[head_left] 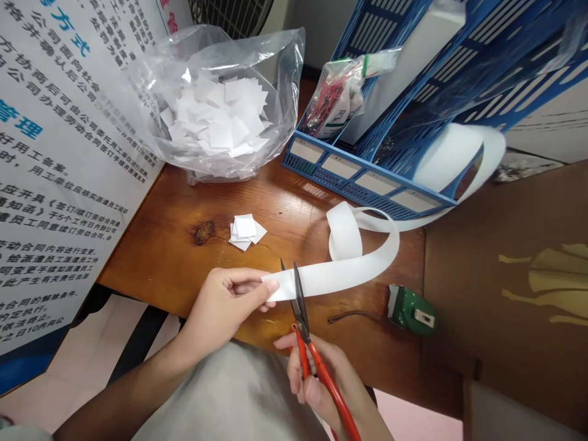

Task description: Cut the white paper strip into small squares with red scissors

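Note:
My left hand pinches the free end of a long white strip between thumb and fingers. In my right hand is a pair of scissors with red handles and dark blades. The blades stand slightly apart, with the strip between them just right of my left fingertips. From there the strip curls back in loops over the table and up towards a blue file rack. A few cut white squares lie in a small pile beyond my left hand.
An open clear plastic bag of white squares stands at the back left. The blue file rack holds a bagged red item. On the wooden table, a green tape measure lies at right. A printed board borders the left side.

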A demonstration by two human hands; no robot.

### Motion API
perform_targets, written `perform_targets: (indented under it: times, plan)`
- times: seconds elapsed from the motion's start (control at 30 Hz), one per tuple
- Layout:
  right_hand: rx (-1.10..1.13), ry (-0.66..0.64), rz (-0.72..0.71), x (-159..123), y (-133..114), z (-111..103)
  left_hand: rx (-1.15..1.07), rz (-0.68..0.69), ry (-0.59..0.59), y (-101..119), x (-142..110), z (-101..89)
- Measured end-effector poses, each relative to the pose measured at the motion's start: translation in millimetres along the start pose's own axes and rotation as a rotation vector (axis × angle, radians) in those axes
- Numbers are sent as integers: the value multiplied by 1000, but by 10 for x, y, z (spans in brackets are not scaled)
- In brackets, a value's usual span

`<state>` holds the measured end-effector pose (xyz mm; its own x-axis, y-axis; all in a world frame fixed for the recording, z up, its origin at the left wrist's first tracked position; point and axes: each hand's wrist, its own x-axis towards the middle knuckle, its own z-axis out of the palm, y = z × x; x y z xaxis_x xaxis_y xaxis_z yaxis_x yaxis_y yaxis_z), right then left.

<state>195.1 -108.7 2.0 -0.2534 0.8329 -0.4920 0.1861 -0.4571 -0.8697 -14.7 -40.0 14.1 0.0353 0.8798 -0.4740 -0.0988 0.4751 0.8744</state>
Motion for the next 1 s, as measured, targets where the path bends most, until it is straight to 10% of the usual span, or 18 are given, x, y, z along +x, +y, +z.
perform_targets:
  times: [1.0]
  plan:
    - [77,-65,242,14,49,-11,-1,-34,-12,-8,3,9]
